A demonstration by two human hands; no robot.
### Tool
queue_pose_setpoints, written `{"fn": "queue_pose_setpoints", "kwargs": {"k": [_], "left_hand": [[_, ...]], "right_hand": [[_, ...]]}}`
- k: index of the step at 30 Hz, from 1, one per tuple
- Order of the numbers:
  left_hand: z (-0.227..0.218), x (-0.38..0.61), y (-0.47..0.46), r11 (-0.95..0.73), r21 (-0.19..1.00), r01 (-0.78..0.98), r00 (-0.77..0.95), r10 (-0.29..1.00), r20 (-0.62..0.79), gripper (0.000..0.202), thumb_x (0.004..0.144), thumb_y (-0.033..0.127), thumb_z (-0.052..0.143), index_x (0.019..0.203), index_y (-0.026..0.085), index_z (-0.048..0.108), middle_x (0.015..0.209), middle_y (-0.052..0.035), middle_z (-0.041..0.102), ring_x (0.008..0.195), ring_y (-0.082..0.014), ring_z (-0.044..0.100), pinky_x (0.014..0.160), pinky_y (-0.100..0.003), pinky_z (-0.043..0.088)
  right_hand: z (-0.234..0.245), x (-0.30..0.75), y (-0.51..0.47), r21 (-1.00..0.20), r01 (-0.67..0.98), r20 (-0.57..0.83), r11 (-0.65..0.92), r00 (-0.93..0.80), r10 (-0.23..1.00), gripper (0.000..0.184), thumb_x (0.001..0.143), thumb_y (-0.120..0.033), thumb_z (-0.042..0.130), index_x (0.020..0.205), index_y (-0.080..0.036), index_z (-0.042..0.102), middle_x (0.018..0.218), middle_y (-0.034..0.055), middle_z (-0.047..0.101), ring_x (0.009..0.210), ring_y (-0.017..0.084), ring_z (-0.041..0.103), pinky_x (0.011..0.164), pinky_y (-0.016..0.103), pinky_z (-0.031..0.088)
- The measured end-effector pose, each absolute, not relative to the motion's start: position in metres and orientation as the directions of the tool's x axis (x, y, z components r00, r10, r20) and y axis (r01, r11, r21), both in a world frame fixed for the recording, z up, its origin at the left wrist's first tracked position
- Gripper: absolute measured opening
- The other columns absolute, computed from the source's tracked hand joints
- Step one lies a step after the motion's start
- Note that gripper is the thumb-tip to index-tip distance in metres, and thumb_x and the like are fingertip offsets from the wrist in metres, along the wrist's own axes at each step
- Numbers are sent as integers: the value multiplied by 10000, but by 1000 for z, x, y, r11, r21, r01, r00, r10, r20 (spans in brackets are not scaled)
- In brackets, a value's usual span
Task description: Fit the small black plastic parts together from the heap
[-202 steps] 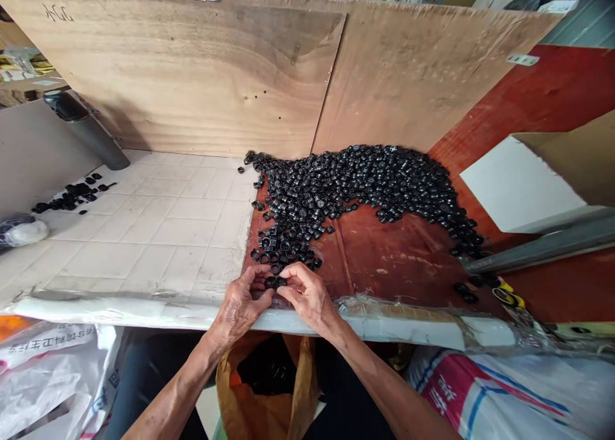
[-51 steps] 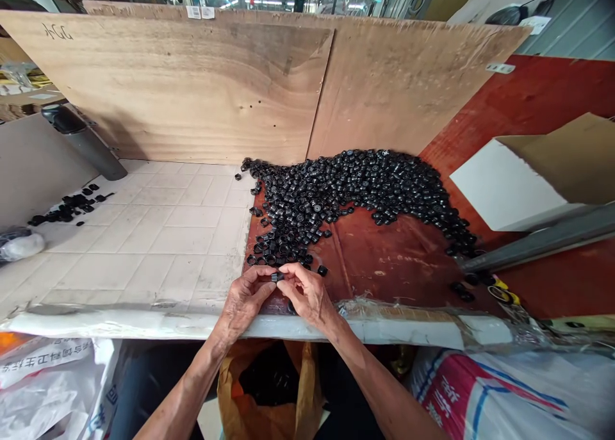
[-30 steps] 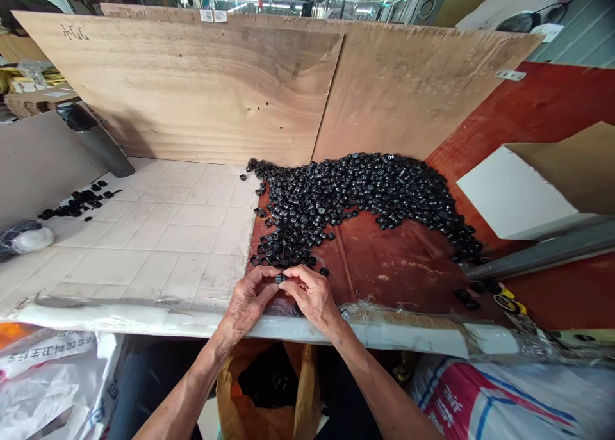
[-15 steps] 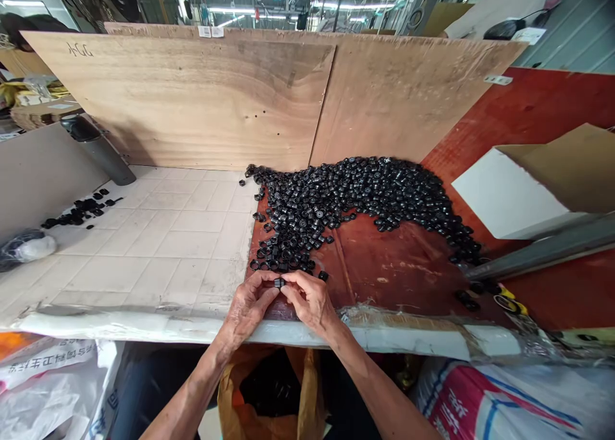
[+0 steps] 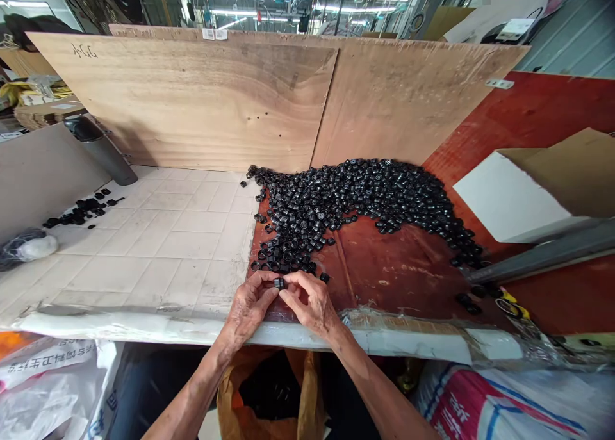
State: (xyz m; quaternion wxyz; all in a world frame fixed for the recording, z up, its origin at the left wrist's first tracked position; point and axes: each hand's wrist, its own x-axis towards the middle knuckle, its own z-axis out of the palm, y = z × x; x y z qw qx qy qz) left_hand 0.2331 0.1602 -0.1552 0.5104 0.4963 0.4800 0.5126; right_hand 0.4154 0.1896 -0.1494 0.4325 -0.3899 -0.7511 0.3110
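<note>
A small black ribbed plastic cap (image 5: pixel 279 284) is pinched between the fingertips of both hands, just above the table's front edge. My left hand (image 5: pixel 250 302) grips it from the left, thumb below and index finger above. From the right, my right hand (image 5: pixel 311 302) closes on the same piece with thumb and fingers. Beyond my fingers spreads a large pile of black plastic caps (image 5: pixel 355 187) on the red tabletop (image 5: pixel 384 267). One loose cap (image 5: pixel 324 277) lies right beside my right hand's fingers.
A wooden board (image 5: pixel 202 100) stands along the back. At left are a dark bottle (image 5: pixel 108 152) and several small black pieces (image 5: pixel 84 211). An open box (image 5: pixel 516 196) and a metal bar (image 5: pixel 542 254) sit at right. Below the edge hangs a brown bag (image 5: pixel 311 395).
Both hands stay in nearly the same place around the cap. The right fingers have shifted slightly on it, and the whole view has moved a little.
</note>
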Motion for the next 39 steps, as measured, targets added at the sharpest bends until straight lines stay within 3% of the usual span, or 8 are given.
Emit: {"fn": "queue_pose_setpoints", "kwargs": {"k": [9,13,16,21,28,33,35,39], "left_hand": [[-158,231,159,-23,999,-23,22,999,24,234,918,330,710,1114,203,709,1127,-59,763,1038,-213,708,976,-347,552],[-157,231,159,-50,998,26,33,998,49,225,935,317,687,1132,213,719,1122,-53,765,1037,-212,713,974,-344,558],[-157,230,159,-101,990,96,58,994,96,226,948,310,671,1149,225,728,1163,-55,765,1080,-220,711,1010,-352,548],[-162,230,160,-106,984,144,53,994,100,238,969,355,658,1164,229,710,1172,-57,764,1069,-225,728,974,-355,575],[-151,233,156,-326,847,421,167,945,281,221,946,200,578,1124,239,704,1188,-60,753,1134,-227,704,1030,-387,537],[-137,239,155,-331,797,506,263,939,222,113,886,184,600,893,225,705,965,-42,734,890,-204,699,816,-329,542],[-137,241,158,-318,797,514,270,942,201,191,916,243,605,737,212,667,864,-42,712,826,-198,676,766,-318,520],[-149,241,169,-155,853,499,63,988,142,158,925,338,636,829,214,653,734,4,652,646,-165,604,640,-292,491]], "right_hand": [[-151,415,191,-823,300,388,482,-322,863,166,981,-285,599,837,-218,647,743,4,640,648,165,583,633,268,460],[-152,415,191,-815,260,426,518,-338,839,95,964,-252,599,997,-211,677,874,31,688,745,182,635,703,275,496],[-153,414,191,-807,311,407,502,-323,854,137,994,-255,568,892,-219,652,796,18,670,700,178,612,681,278,475],[-156,413,191,-812,281,417,511,-334,845,84,957,-262,607,1010,-215,651,869,27,684,714,178,618,686,271,490],[-160,411,195,-796,358,406,488,-283,869,266,1024,-228,492,783,-215,603,716,7,639,640,163,597,654,261,465],[-160,432,187,-736,456,532,500,-67,844,120,956,-171,543,1009,-212,643,924,64,657,838,218,639,802,328,527],[-165,447,187,-692,556,549,461,-9,836,280,865,-109,568,1118,-207,638,1060,106,639,954,259,635,859,383,541],[-180,465,194,-656,585,493,477,-146,857,316,851,-50,540,1092,-217,658,1093,108,648,985,260,648,872,381,554]]}}
